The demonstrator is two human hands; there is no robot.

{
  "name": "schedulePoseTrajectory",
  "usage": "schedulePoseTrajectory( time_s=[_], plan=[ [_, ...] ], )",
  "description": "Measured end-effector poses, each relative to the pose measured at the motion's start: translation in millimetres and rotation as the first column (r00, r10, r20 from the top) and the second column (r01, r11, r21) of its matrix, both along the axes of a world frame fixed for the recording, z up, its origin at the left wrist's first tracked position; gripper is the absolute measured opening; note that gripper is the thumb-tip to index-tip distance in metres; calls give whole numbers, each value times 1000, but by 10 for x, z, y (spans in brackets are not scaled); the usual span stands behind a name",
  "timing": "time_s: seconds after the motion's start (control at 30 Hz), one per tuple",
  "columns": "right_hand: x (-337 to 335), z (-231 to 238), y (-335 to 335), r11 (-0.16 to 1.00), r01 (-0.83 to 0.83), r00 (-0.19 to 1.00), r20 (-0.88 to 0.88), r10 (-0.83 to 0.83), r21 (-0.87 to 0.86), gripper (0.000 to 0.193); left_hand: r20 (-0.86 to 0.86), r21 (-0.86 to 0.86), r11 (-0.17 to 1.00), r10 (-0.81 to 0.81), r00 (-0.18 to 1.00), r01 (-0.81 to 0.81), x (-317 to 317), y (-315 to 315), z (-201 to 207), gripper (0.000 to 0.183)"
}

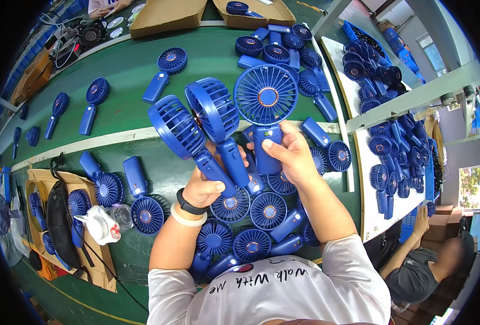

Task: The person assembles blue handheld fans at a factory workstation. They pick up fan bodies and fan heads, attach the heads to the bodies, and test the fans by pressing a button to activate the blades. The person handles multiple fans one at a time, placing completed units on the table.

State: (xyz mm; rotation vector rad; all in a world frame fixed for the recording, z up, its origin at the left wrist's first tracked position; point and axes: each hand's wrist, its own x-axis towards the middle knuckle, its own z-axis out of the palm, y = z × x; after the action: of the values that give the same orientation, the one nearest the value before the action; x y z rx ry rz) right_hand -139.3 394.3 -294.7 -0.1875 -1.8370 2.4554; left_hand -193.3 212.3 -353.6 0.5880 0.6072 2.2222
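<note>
My left hand (201, 190), with a black band and a pale ring on its wrist, is closed round the handles of two blue handheld fans. The outer fan (176, 128) tilts left, and the other fan (214, 110) leans against it. My right hand (295, 154) grips a third blue handheld fan (267, 96) by its handle. This one stands upright with its round grille toward me, and a small lit display shows on the handle. Below my hands, several more blue fans (268, 211) lie close together on the green bench (158, 143).
More fans lie spaced along the green belt (123, 65) and heaped at its far right. Cardboard boxes (169, 16) stand behind it. At left, a cardboard tray (101, 265) holds fans, a black pouch and a white object. A person (424, 265) sits beside the white table (371, 208) at right.
</note>
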Motion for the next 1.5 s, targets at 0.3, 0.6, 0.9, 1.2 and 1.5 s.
schedulePoseTrajectory(
  time_s=[0.3,0.6,0.9,1.2,1.5],
  plan=[
    [-23,-121,53,1000,-9,1000,25,8,29,35,-30,-46,999,27,999,-28,6,15,-26,79],
    [-47,-224,38,1000,7,999,42,-7,-8,42,-93,-160,987,0,996,-15,21,44,91,91],
    [219,-112,-119,946,-317,948,-10,318,75,85,-618,-503,778,-20,786,-376,317,186,284,82],
    [691,100,444,614,-258,964,-242,111,-746,96,-719,-520,634,35,694,-572,-189,413,925,38],
    [1350,172,841,614,-217,922,-367,-127,-759,95,-768,-174,-431,-504,396,-886,-1981,585,-468,62]
  ],
)
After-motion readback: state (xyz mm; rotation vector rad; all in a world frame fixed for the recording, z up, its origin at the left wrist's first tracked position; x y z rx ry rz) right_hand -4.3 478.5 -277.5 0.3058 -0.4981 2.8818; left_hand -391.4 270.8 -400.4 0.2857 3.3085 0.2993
